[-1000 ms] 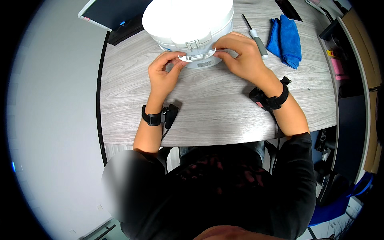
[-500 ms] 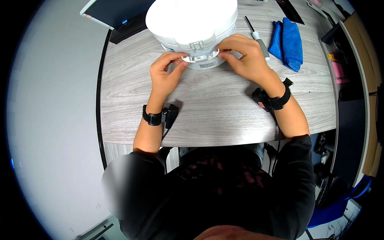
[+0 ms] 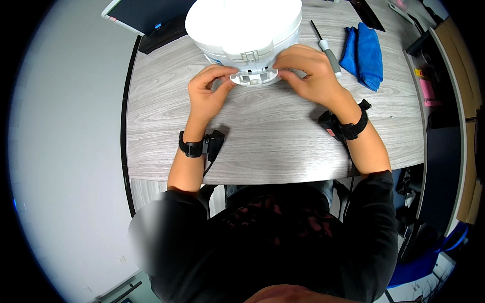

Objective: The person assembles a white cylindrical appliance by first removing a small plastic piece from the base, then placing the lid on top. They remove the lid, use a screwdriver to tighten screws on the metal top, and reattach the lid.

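A white, rounded plastic appliance (image 3: 242, 25) stands at the far side of the table, its latch-like front part (image 3: 249, 54) facing me. Just below that front, a curved white plastic piece (image 3: 254, 78) with square notches spans the gap between my hands. My left hand (image 3: 206, 96) pinches its left end between thumb and fingers. At the other end, my right hand (image 3: 316, 76) grips it the same way. Whether the piece is still joined to the appliance I cannot tell. Each wrist wears a black strap with a small black device.
Right of the appliance lies a screwdriver (image 3: 330, 56) with a grey and white handle, beside a folded blue cloth (image 3: 369, 58). A dark screen-like panel (image 3: 146, 20) stands at the far left. Shelving (image 3: 444, 141) borders the table's right side.
The curved white piece has tipped and come slightly toward me, so its notched inner side shows. The label on the appliance's lower front is now covered. My hands have barely shifted.
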Motion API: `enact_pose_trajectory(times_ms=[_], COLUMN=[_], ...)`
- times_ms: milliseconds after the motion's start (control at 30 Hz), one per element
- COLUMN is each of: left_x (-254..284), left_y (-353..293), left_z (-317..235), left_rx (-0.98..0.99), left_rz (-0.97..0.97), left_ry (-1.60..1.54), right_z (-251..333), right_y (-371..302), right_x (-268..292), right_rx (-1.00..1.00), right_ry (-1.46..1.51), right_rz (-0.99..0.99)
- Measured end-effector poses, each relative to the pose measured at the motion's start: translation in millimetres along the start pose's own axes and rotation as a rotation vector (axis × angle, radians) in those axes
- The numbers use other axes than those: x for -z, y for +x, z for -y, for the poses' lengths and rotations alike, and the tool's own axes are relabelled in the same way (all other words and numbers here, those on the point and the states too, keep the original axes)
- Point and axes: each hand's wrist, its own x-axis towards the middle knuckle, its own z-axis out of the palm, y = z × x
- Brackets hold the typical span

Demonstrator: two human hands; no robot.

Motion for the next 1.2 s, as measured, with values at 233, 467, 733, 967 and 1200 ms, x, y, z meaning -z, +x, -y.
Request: enact_pose_trajectory(times_ms=[233,467,733,967,1200], left_x=[3,7,8,-18,-114], left_y=[-3,-4,1,-3,19], left_z=[2,2,6,40,63], left_rx=[-0.037,-0.001,0.138,0.577,0.468], left_rz=[0.053,0.097,0.13,0.327,0.728], left_ry=[0.009,0.032,-0.016,-0.438,-0.525], right_z=[1,2,4,-9,-4], right_y=[-4,0,6,-21,-68], right_x=[5,5,11,15,82], right_rx=[-0.046,0.013,-0.158,-0.492,-0.749], right_ry=[0.026,0.022,0.131,0.136,-0.36], right_rz=[0.11,0.099,0.197,0.32,0.373])
